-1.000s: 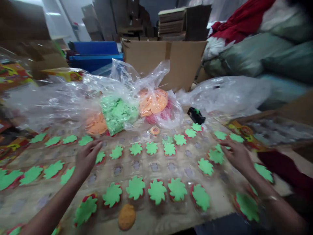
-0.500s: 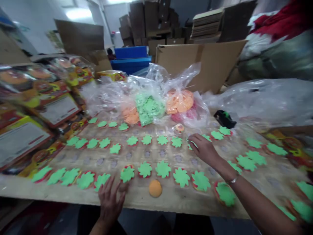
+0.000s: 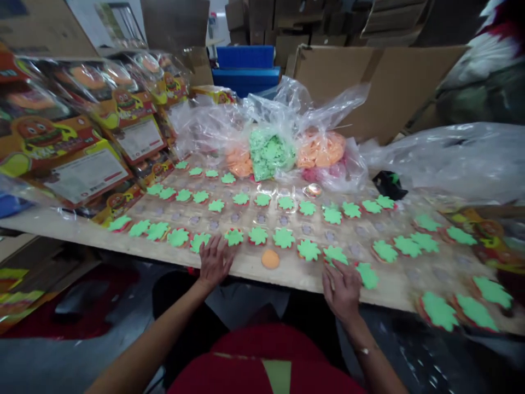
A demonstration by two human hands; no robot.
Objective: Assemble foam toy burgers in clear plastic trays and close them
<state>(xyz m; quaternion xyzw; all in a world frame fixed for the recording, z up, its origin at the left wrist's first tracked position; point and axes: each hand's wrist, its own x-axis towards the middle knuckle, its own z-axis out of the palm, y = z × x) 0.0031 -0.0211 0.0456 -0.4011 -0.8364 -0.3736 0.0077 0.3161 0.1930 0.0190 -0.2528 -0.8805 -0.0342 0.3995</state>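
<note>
The left hand (image 3: 215,264), low and left of centre in the frame, was open, its fingers spread beside the nearest row of green leaf-shaped pieces (image 3: 284,238); whether it touched any could not be told. The right hand (image 3: 342,290), lower right of centre, had its fingers bent at the edge of another green piece (image 3: 335,254); whether it gripped that piece could not be told.

The table (image 3: 301,274) ran across the middle of the frame. Printed packages (image 3: 53,142) filled the upper left, a cardboard box (image 3: 373,87) stood at upper right, and clear plastic sheeting (image 3: 451,158) lay crumpled below it. Blue bins (image 3: 246,79) stood at upper centre. Beneath them, in clear plastic, a green heap (image 3: 270,153) sat between two orange heaps (image 3: 322,149). Right of these was a black object (image 3: 389,185) with a green part. The green leaf-shaped pieces lay in rows across the table, many showing red at the rim. An orange disc (image 3: 270,259) lay between the hands.
</note>
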